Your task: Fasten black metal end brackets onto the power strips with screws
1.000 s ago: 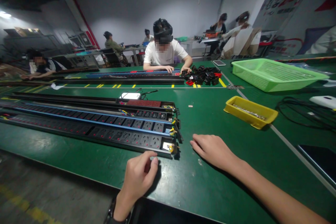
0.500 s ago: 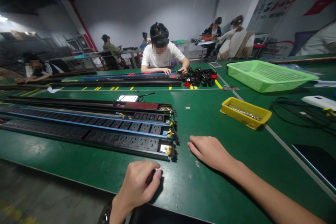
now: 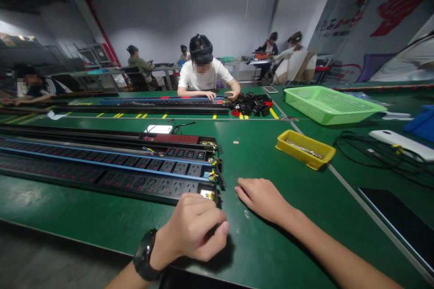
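Observation:
My left hand (image 3: 196,230), with a black watch on the wrist, is curled into a loose fist on the green table (image 3: 278,244), just in front of the end of the nearest long black power strip (image 3: 135,183). What its fingers hold, if anything, is hidden. My right hand (image 3: 262,198) lies palm down on the table with its fingers stretched toward the strip's wired end (image 3: 213,194), a short gap away. Several more long strips (image 3: 101,156) lie parallel behind the first.
A small yellow tray (image 3: 305,149) with metal parts stands to the right, a green basket (image 3: 327,104) behind it. Black cables (image 3: 376,156), a white device (image 3: 402,140) and a dark tablet (image 3: 396,216) lie far right. A person opposite works beside a pile of black parts (image 3: 251,104).
My left hand has moved forward onto the table toward the strip's end and curled tighter. The right hand has barely shifted. The view has swung slightly right.

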A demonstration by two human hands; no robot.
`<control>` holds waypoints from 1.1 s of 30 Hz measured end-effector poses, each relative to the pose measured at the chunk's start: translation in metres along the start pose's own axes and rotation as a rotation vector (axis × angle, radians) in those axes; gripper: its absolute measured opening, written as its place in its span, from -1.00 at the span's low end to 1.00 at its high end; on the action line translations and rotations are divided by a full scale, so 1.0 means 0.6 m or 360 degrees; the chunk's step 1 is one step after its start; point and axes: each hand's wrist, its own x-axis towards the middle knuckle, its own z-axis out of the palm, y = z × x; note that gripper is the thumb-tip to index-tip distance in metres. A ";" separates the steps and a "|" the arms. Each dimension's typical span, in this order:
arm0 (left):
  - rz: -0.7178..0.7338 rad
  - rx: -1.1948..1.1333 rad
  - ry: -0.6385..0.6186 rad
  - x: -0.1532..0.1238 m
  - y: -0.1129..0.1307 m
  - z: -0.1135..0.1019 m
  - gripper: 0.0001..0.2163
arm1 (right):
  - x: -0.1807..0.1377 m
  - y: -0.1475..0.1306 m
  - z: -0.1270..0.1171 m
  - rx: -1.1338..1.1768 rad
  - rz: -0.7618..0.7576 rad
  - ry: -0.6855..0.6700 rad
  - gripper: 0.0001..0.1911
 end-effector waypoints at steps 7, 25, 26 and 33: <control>0.0676 0.0401 -0.0036 0.097 -0.012 0.007 -0.75 | 0.003 0.003 -0.001 0.0022 -0.0001 -0.0003 -0.72; -0.0685 0.0892 -0.0489 0.116 -0.203 0.000 -0.75 | 0.011 0.011 0.012 0.0096 0.0006 0.0078 -0.67; -0.0708 0.0888 -0.0520 0.113 -0.199 0.002 -0.76 | 0.010 0.012 0.012 0.0099 0.0008 0.0076 -0.67; -0.0748 0.0730 -0.0651 0.097 -0.184 0.004 -0.79 | 0.008 0.012 0.009 0.0123 0.0003 0.0033 -0.65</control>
